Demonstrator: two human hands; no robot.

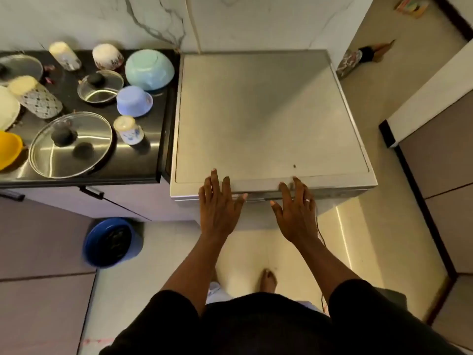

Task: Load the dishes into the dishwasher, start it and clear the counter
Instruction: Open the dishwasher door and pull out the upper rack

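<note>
At the near front edge of the dishwasher (256,111), resting left hand (218,201) and right hand (294,208) side by side, fingers straight over the steel lip, thumbs angled in toward the dark slot just under it. Grip apart on both, clamped on nothing, merely touching the metal. Appears to be the very first step: getting the door open, with the machine shut and none of the load inside yet. Calls next for hooking fingertips into that slot and pulling down and toward the body, stepping back to leave room for the swing; may want a firmer pull if the latch proves stiff. Then on to the dishes, all sitting on the black counter (158,149) just left of the machine: teal bowl (149,70) and lilac bowl (134,101) upturned at its right side, small glass lid (101,85) just left of them, large glass lid (71,144) nearer, blue-printed mug (129,130) upside down beside that, yellow bowl (9,149) cut off by the left edge. Down on the floor, left of the feet, a blue tub (110,242). As for writing — none legible anywhere: no brand or label readable on the machine's top or front, only patterns on the mugs.
</note>
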